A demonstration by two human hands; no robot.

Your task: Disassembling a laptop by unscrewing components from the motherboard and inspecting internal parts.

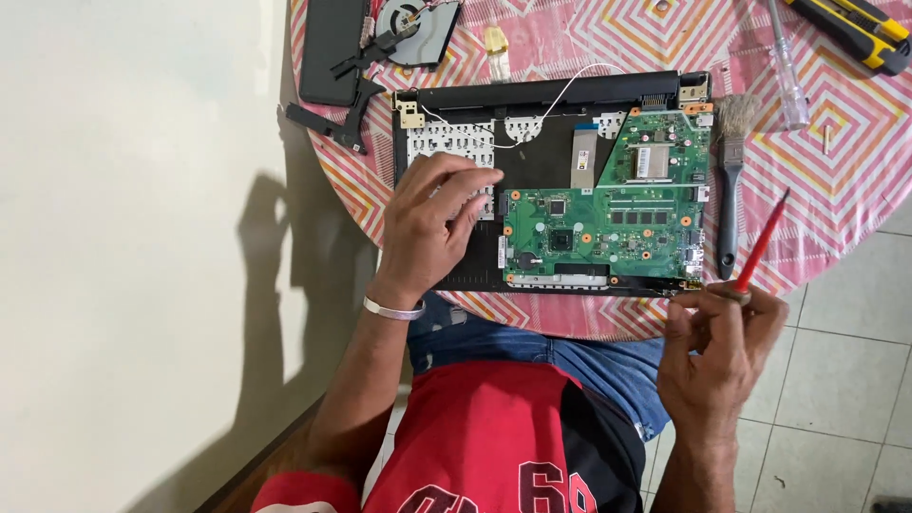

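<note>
Two hands in view. My left hand (pixel 432 223) lies flat, fingers spread, on the opened black laptop chassis (pixel 456 271), just left of the green circuit board (pixel 608 214). My right hand (pixel 717 356), grip pinched narrow on a slim red-handled screwdriver (pixel 763 240), hovers off the table (pixel 836 161) edge. The tool's long axis slants up-right; the board lies up-left of it, touching the left hand's fingertips.
</note>
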